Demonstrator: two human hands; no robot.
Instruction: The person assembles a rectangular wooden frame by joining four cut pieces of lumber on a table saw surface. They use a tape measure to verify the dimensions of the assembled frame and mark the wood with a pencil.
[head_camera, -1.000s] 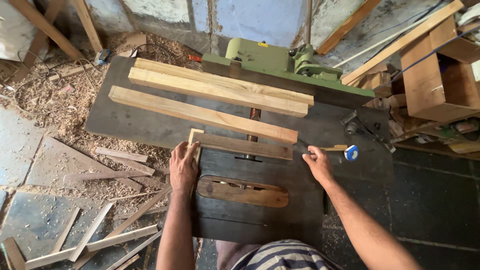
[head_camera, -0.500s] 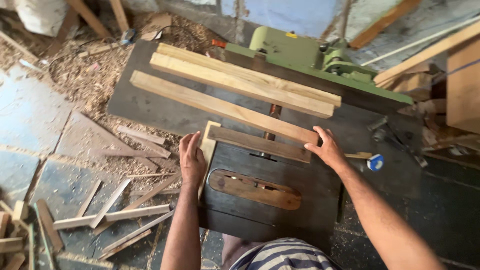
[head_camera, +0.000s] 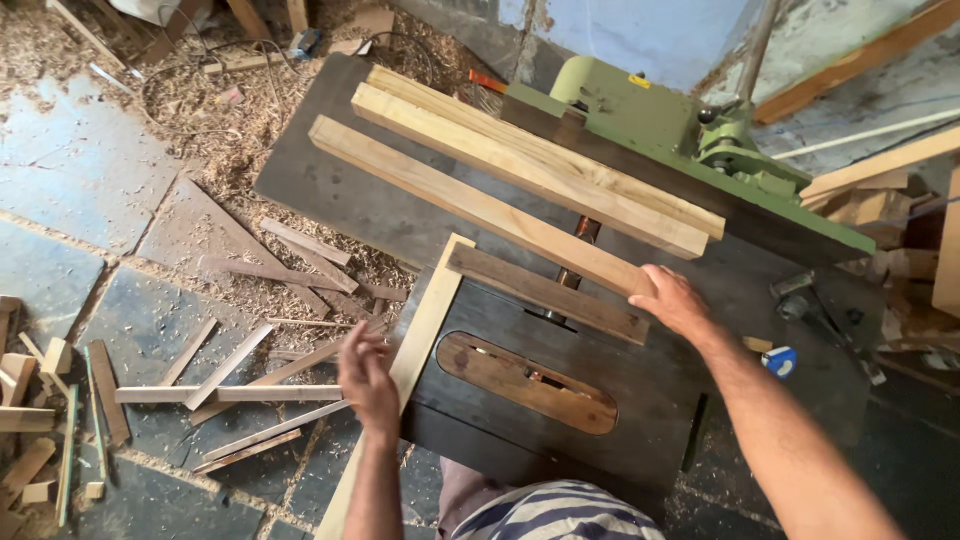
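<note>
My right hand (head_camera: 672, 300) rests fingers-flat on the end of the long pale plank (head_camera: 480, 205), not really gripping. If that end slips, it could swing toward the spindle (head_camera: 580, 245) just beside it. My left hand (head_camera: 368, 380) is open and blurry, holding nothing, beside the thin strip (head_camera: 420, 335) on the table's (head_camera: 640, 400) left edge. The plank's clean, square-edged, lying diagonally across the table.

Workshop interior: grey stone-slab floor (head_camera: 70, 180) strewn with sawdust (head_camera: 215, 110) and offcut strips (head_camera: 215, 395) at left; pale blue wall (head_camera: 660, 35) at top; stacked timber (head_camera: 880, 190) at right.
</note>
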